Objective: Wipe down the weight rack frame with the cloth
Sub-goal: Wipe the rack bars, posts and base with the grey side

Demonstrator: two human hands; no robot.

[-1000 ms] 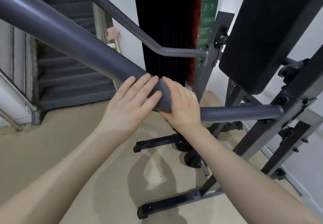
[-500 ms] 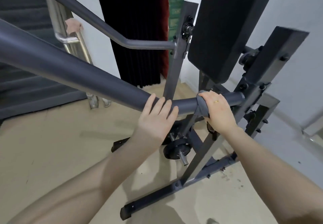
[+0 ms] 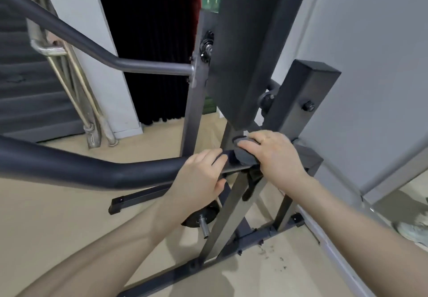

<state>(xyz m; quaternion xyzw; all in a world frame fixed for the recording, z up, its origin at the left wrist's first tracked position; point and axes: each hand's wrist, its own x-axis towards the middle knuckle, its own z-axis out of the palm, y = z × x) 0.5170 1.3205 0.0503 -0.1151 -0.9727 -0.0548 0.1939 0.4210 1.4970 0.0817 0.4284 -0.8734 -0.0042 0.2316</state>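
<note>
I see the cloth (image 3: 245, 155), dark grey and bunched, draped over the inner end of the padded bar (image 3: 97, 169) of the weight rack frame (image 3: 234, 208), where the bar meets the slanted uprights. My right hand (image 3: 275, 155) grips it there, fingers (image 3: 249, 144) curled over the top of the cloth and pressing it to the bar. Just beside the cloth, further out along the bar, my left hand (image 3: 201, 178) wraps the bar itself, fingers curled over its top. Above the cloth hangs the dark back pad (image 3: 252, 48). Below it a small weight plate (image 3: 203, 215) sits on a peg near the floor (image 3: 58, 227).
</note>
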